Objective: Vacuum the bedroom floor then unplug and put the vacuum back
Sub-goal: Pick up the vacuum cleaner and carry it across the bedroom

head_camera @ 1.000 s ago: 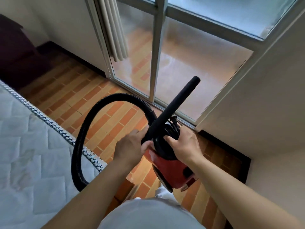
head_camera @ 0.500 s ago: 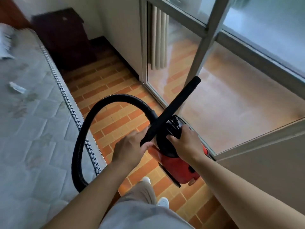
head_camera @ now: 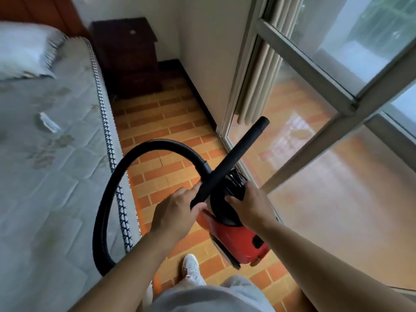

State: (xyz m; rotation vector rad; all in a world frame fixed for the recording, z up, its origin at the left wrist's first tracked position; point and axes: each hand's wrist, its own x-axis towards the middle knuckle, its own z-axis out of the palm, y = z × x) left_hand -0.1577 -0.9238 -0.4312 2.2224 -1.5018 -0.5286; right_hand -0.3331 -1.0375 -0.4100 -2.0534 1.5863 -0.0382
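A small red vacuum (head_camera: 238, 239) with a black top hangs in the air in front of me, above the brick-patterned floor (head_camera: 166, 131). My right hand (head_camera: 252, 208) grips its black top from the right side. My left hand (head_camera: 177, 212) holds the lower end of the black rigid tube (head_camera: 234, 158), which points up and to the right. The black ribbed hose (head_camera: 126, 174) loops out to the left over the mattress edge and comes back to the vacuum. No cord or plug shows.
A bare quilted mattress (head_camera: 56, 172) fills the left side. A dark wooden nightstand (head_camera: 128, 55) stands in the far corner. Glass sliding doors (head_camera: 337, 176) with a folded curtain (head_camera: 263, 70) run along the right. My white shoe (head_camera: 191, 266) is on the narrow floor strip.
My view has swung left along the strip between bed and glass doors, bringing the nightstand into sight. Both hands keep the same hold on the tube and the vacuum.
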